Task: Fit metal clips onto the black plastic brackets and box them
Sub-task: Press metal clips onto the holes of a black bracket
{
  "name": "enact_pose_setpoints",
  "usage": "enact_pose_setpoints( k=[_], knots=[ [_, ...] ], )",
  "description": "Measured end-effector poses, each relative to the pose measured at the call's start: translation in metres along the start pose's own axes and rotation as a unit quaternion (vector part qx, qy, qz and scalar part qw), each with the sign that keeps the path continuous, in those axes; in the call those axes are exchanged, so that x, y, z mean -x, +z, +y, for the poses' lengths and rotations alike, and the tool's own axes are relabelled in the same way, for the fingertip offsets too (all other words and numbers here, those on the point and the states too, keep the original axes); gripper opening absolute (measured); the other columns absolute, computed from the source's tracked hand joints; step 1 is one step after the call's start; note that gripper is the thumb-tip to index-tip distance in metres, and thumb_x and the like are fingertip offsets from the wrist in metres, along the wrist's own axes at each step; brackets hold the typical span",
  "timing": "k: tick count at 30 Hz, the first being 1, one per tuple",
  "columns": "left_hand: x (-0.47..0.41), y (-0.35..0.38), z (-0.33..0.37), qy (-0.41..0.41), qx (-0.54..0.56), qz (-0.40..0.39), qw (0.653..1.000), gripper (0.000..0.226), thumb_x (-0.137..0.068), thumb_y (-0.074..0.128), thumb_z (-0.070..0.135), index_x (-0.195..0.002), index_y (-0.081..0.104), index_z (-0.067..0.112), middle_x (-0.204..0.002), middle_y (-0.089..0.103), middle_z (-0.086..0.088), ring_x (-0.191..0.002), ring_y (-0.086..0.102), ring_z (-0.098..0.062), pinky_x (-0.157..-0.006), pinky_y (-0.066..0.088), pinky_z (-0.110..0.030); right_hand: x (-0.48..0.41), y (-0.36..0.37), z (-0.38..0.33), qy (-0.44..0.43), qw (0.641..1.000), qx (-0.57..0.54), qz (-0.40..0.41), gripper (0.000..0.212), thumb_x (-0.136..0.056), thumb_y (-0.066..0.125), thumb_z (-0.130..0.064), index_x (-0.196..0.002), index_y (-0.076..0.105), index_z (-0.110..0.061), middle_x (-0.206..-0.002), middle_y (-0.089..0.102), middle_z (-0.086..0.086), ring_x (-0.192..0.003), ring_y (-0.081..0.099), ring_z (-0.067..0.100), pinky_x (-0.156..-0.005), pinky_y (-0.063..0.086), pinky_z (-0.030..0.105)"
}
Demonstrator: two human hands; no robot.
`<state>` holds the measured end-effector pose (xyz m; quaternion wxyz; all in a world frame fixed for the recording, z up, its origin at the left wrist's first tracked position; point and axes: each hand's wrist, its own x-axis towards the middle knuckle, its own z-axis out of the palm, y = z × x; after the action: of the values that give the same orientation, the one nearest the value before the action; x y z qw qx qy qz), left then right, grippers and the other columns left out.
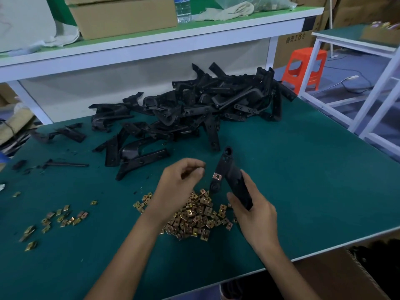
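Bracket (232, 176), above the desk (303, 191) at frame centre, runs long-axis up-left from the right hand (255, 213), whose grip wraps its lower end; left hand (179, 182) hovers just left of it over the clip pile (194, 215), fingers curled, any clip inside not discernible.

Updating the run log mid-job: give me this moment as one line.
right hand: holds bracket | fitted clip: on bracket | left hand: fingers curled above clip pile, contents unclear

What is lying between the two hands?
A heap of brass-coloured metal clips on the green table, between left hand and right hand, seen in the head view.
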<state>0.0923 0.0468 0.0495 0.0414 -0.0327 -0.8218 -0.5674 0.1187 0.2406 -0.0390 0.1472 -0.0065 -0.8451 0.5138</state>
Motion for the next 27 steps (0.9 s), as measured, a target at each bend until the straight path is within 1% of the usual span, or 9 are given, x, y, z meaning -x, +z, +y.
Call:
enact_pose_setpoints(
  k=[3, 6, 9, 13, 15, 18, 21, 24, 27],
  knots=[
    [0.0020, -0.0051, 0.0082, -0.032, 0.110, 0.012, 0.993, 0.008, -0.097, 0.065, 0.015, -0.101, 0.070, 0.020, -0.095, 0.076, 0.005, -0.087, 0.069, -0.010, -0.078, 0.053, -0.023, 0.0027, 0.0026, 0.0001, -0.036, 0.999, 0.035, 0.001, 0.064, -0.092, 0.072, -0.039, -0.148, 0.043, -0.046, -0.106, 0.072, -0.013, -0.089, 0.069, 0.008, -0.073, 0.058, 0.040],
    [-0.0003, -0.0077, 0.0112, -0.018, 0.130, 0.006, 0.991, 0.007, -0.097, 0.065, 0.015, -0.096, 0.069, 0.020, -0.090, 0.069, 0.005, -0.085, 0.061, -0.009, -0.080, 0.051, -0.028, 0.0029, 0.0045, -0.0006, -0.057, 0.997, 0.051, 0.003, 0.064, -0.091, 0.073, -0.037, -0.149, 0.045, -0.042, -0.108, 0.072, -0.011, -0.091, 0.069, 0.010, -0.073, 0.059, 0.041],
    [-0.0023, -0.0082, 0.0108, 0.005, 0.108, 0.015, 0.994, 0.009, -0.097, 0.066, 0.017, -0.093, 0.069, 0.025, -0.084, 0.063, 0.013, -0.081, 0.057, -0.003, -0.077, 0.051, -0.022, 0.0032, 0.0043, 0.0000, -0.061, 0.996, 0.061, 0.005, 0.065, -0.092, 0.073, -0.037, -0.149, 0.044, -0.043, -0.107, 0.072, -0.010, -0.089, 0.068, 0.009, -0.072, 0.059, 0.041],
    [-0.0026, -0.0065, 0.0118, -0.018, 0.160, 0.032, 0.986, 0.008, -0.090, 0.074, 0.016, -0.096, 0.075, 0.021, -0.084, 0.071, 0.009, -0.077, 0.063, -0.004, -0.071, 0.054, -0.019, 0.0042, 0.0042, -0.0010, -0.067, 0.996, 0.061, 0.007, 0.068, -0.091, 0.074, -0.038, -0.148, 0.038, -0.049, -0.108, 0.072, -0.011, -0.090, 0.069, 0.010, -0.072, 0.059, 0.041],
    [-0.0032, -0.0060, 0.0120, -0.033, 0.179, 0.039, 0.983, 0.006, -0.086, 0.078, 0.019, -0.092, 0.078, 0.021, -0.083, 0.072, 0.008, -0.076, 0.063, -0.004, -0.071, 0.054, -0.018, 0.0042, 0.0043, -0.0016, -0.072, 0.995, 0.063, 0.009, 0.069, -0.091, 0.074, -0.038, -0.147, 0.036, -0.050, -0.108, 0.072, -0.011, -0.090, 0.069, 0.010, -0.072, 0.059, 0.040],
    [-0.0015, -0.0055, 0.0118, -0.040, 0.225, 0.037, 0.973, 0.018, -0.074, 0.079, 0.027, -0.088, 0.077, 0.016, -0.079, 0.069, 0.008, -0.072, 0.059, -0.001, -0.068, 0.049, -0.015, 0.0038, 0.0048, -0.0014, -0.072, 0.995, 0.069, 0.012, 0.067, -0.090, 0.074, -0.037, -0.147, 0.039, -0.048, -0.107, 0.072, -0.010, -0.089, 0.069, 0.012, -0.071, 0.059, 0.041],
    [0.0010, -0.0069, 0.0090, -0.046, 0.235, 0.024, 0.971, 0.015, -0.077, 0.076, 0.030, -0.088, 0.075, 0.019, -0.078, 0.063, 0.007, -0.071, 0.053, -0.005, -0.066, 0.046, -0.017, 0.0041, 0.0053, -0.0012, -0.074, 0.994, 0.075, 0.012, 0.065, -0.090, 0.074, -0.037, -0.147, 0.044, -0.046, -0.103, 0.072, -0.009, -0.086, 0.069, 0.013, -0.069, 0.058, 0.042],
    [0.0017, -0.0078, 0.0063, -0.048, 0.253, 0.020, 0.966, 0.004, -0.091, 0.069, 0.017, -0.090, 0.072, 0.018, -0.084, 0.067, 0.000, -0.080, 0.060, -0.011, -0.075, 0.051, -0.023, 0.0042, 0.0048, -0.0016, -0.077, 0.994, 0.074, 0.011, 0.064, -0.090, 0.075, -0.035, -0.147, 0.046, -0.043, -0.100, 0.072, -0.009, -0.084, 0.069, 0.012, -0.067, 0.058, 0.041],
    [0.0004, -0.0099, 0.0049, -0.041, 0.226, 0.031, 0.973, 0.019, -0.092, 0.067, 0.001, -0.091, 0.073, 0.019, -0.090, 0.071, -0.001, -0.086, 0.064, -0.013, -0.080, 0.053, -0.026, 0.0047, 0.0040, -0.0020, -0.077, 0.994, 0.077, 0.007, 0.064, -0.091, 0.074, -0.036, -0.148, 0.045, -0.043, -0.101, 0.072, -0.009, -0.083, 0.069, 0.011, -0.067, 0.059, 0.041]
  ],
)
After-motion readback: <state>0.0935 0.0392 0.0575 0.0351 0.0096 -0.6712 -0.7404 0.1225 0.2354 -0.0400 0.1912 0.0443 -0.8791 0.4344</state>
